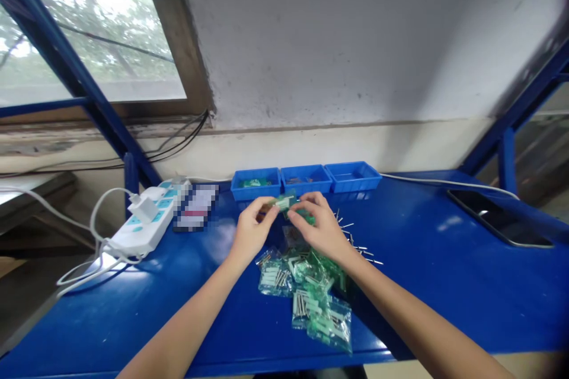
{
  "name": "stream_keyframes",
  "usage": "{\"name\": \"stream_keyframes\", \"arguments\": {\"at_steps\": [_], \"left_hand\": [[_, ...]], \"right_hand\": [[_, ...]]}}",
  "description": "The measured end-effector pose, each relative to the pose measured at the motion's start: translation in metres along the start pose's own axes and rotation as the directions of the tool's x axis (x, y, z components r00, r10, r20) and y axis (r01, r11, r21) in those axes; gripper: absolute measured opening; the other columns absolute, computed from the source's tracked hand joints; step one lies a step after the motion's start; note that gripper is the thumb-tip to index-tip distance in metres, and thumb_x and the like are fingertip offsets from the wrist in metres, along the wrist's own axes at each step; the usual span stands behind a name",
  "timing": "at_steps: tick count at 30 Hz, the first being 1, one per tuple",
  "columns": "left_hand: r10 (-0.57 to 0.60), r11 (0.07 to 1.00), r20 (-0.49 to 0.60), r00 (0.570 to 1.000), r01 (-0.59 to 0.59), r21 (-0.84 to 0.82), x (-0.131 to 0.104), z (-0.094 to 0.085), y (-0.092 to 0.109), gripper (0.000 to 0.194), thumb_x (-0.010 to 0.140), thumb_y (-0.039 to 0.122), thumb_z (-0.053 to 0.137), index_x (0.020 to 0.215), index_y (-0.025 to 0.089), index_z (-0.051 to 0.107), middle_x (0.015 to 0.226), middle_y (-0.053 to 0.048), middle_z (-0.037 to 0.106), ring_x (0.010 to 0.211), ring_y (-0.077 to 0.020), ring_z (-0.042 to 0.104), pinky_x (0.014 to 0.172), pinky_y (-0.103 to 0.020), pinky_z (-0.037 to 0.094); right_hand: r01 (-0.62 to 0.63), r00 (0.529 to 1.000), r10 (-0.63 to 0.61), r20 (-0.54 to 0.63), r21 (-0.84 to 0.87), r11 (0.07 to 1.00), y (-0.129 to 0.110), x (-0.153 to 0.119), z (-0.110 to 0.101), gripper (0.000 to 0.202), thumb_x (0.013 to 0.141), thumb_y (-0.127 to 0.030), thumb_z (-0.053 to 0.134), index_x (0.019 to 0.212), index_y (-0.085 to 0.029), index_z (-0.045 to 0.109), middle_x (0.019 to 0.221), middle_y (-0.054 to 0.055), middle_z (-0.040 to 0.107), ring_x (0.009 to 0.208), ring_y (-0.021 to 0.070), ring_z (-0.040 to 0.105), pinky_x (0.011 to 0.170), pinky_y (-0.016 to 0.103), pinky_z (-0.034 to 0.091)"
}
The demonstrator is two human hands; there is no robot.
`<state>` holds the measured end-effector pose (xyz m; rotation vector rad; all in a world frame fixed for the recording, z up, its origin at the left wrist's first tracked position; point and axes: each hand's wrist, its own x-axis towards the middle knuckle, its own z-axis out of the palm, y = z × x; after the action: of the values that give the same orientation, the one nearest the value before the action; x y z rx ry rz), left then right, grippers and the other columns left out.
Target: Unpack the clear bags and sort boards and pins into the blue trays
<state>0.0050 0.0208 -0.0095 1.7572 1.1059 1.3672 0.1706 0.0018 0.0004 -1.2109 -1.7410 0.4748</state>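
Between my two hands, above the blue table, is a small green-tinted plastic bag with pale pieces in it. My left hand pinches its left side with thumb and forefinger. At the bag's right side, my right hand has its thumb and fingers closed together on it. Below the hands lies a pile of small clear and green bags holding white plugs and metal screws. Loose screws are scattered to the right of my right hand, partly hidden behind it.
Three blue bins stand in a row by the wall; the left one has green bags, the middle one small parts. A white power strip with cables and a phone are on the left. A dark phone lies right.
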Motion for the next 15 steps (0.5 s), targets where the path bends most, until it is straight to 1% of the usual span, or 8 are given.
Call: {"name": "stream_keyframes", "arguments": {"at_steps": [3,6,8,10,11,13,14,15], "left_hand": [[0.319,0.896,0.076,0.945,-0.327,0.300,-0.005,0.000,0.006,0.014,0.084,0.017,0.054,0.091,0.020,0.065,0.090,-0.004,0.061,0.086,-0.0175,0.056,0.079,-0.030,0.044],[0.442,0.753,0.178,0.879,-0.472,0.459,-0.009,0.001,0.008,0.022,0.084,0.011,0.050,0.094,0.022,0.066,0.096,-0.005,0.059,0.092,-0.0190,0.053,0.085,-0.034,0.043],[0.405,0.731,0.198,0.893,-0.446,0.516,-0.010,0.002,0.005,0.022,0.085,0.016,0.052,0.101,0.024,0.064,0.103,-0.006,0.057,0.097,-0.0205,0.052,0.087,-0.036,0.042],[0.287,0.757,0.189,0.939,-0.343,0.557,-0.009,0.002,0.002,0.025,0.085,0.024,0.054,0.109,0.023,0.060,0.107,-0.007,0.056,0.099,-0.0218,0.052,0.087,-0.037,0.042],[0.205,0.767,0.187,0.961,-0.276,0.580,-0.009,0.002,0.000,0.026,0.085,0.028,0.054,0.110,0.022,0.059,0.106,-0.007,0.058,0.098,-0.0222,0.053,0.086,-0.038,0.043],[0.031,0.749,0.206,0.978,-0.159,0.643,-0.009,0.002,-0.003,0.026,0.085,0.036,0.052,0.105,0.021,0.061,0.097,-0.006,0.062,0.095,-0.0238,0.054,0.082,-0.039,0.043],[-0.046,0.723,0.223,0.974,-0.121,0.680,-0.009,0.002,-0.004,0.027,0.085,0.041,0.052,0.100,0.021,0.063,0.094,-0.006,0.063,0.094,-0.0252,0.054,0.081,-0.040,0.043],[-0.109,0.693,0.239,0.965,-0.099,0.714,-0.009,0.002,-0.004,0.029,0.083,0.045,0.052,0.095,0.022,0.064,0.092,-0.006,0.064,0.095,-0.0268,0.054,0.080,-0.041,0.042]], "right_hand": [[-0.272,0.962,0.262,0.077,0.193,0.943,-0.001,0.004,-0.002,0.041,0.084,-0.050,0.044,0.070,-0.017,0.065,0.081,0.006,0.057,0.077,0.0187,0.056,0.070,0.032,0.045],[-0.382,0.922,0.383,0.057,0.301,0.874,0.004,0.008,-0.001,0.032,0.077,-0.046,0.054,0.066,-0.017,0.062,0.067,0.002,0.053,0.064,0.0147,0.051,0.057,0.027,0.040],[-0.435,0.892,0.443,0.088,0.433,0.790,0.007,0.014,-0.003,0.026,0.072,-0.042,0.060,0.068,-0.017,0.060,0.057,-0.002,0.048,0.051,0.0106,0.043,0.048,0.024,0.034],[-0.411,0.875,0.483,0.028,0.569,0.712,0.007,0.023,-0.010,0.024,0.069,-0.040,0.063,0.071,-0.016,0.058,0.051,-0.005,0.043,0.044,0.0083,0.038,0.042,0.023,0.029],[-0.347,0.872,0.485,-0.066,0.616,0.707,0.005,0.030,-0.017,0.025,0.069,-0.039,0.064,0.073,-0.016,0.058,0.051,-0.005,0.043,0.044,0.0082,0.039,0.042,0.022,0.030],[-0.129,0.838,0.416,-0.355,0.611,0.781,-0.004,0.044,-0.033,0.025,0.071,-0.039,0.063,0.079,-0.016,0.057,0.057,-0.004,0.047,0.049,0.0095,0.046,0.043,0.022,0.033],[0.000,0.794,0.328,-0.512,0.539,0.843,-0.010,0.052,-0.042,0.024,0.074,-0.039,0.061,0.082,-0.017,0.056,0.062,-0.002,0.050,0.054,0.0103,0.050,0.046,0.022,0.036],[0.120,0.720,0.208,-0.662,0.414,0.902,-0.017,0.060,-0.050,0.022,0.077,-0.038,0.059,0.085,-0.018,0.055,0.069,0.000,0.053,0.060,0.0113,0.052,0.049,0.023,0.038]]}}
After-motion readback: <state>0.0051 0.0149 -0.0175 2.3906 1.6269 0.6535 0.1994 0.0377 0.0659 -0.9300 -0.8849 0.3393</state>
